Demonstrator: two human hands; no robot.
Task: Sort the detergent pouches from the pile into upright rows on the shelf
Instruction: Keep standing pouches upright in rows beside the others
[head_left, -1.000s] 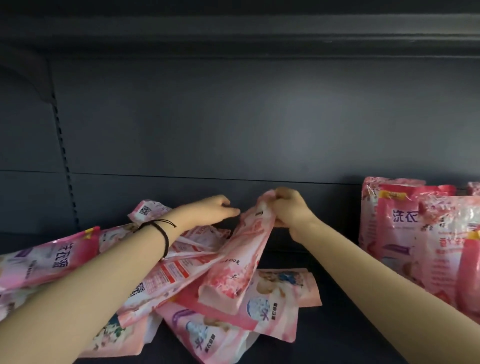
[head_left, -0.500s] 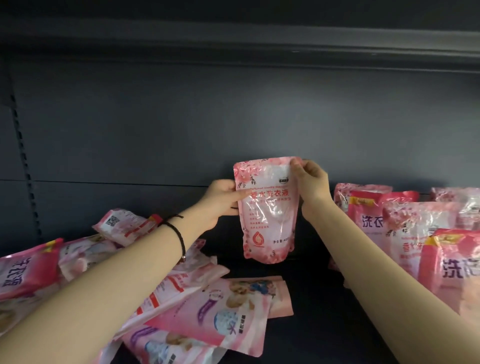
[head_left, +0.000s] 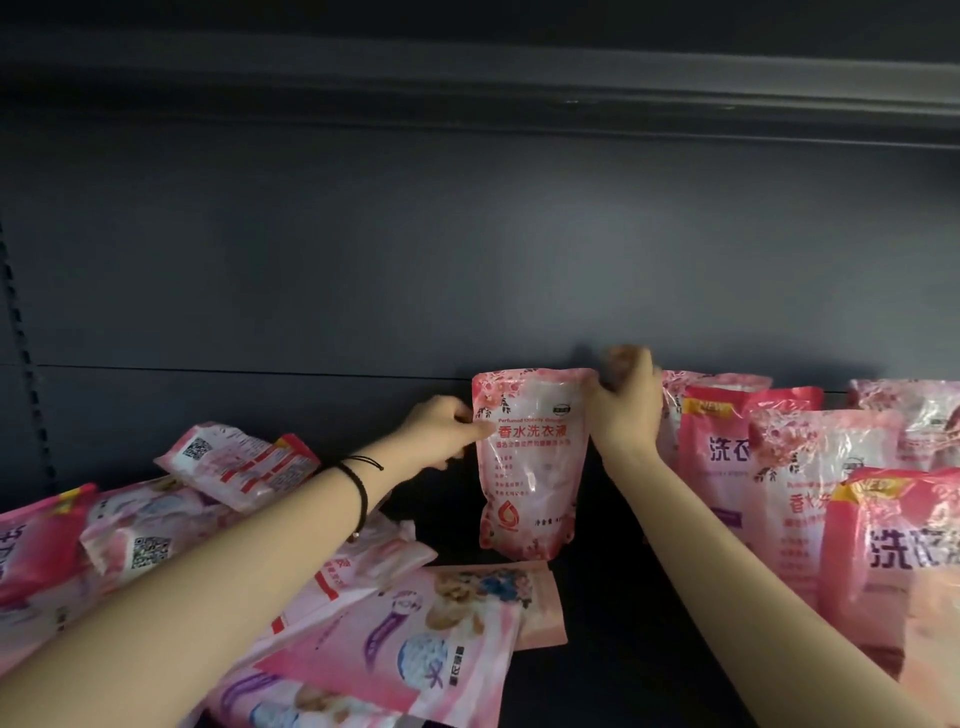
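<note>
Pink detergent pouch (head_left: 530, 462) upright, mid-frame over dark shelf (head_left: 623, 649). Pinched at 9 o'clock edge by left hand (head_left: 447, 434); gripped at 1 o'clock corner by right hand (head_left: 626, 405). Upright rows (head_left: 810, 467) at 3 o'clock, loose pile (head_left: 415, 639) at 8 o'clock.

the hands have lifted one pouch (head_left: 530, 462) from the pile, now upright.

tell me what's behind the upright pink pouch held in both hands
Behind the pale pink plastic detergent pouch only the dark grey shelf back wall shows. The strip directly behind it is covered.
</note>
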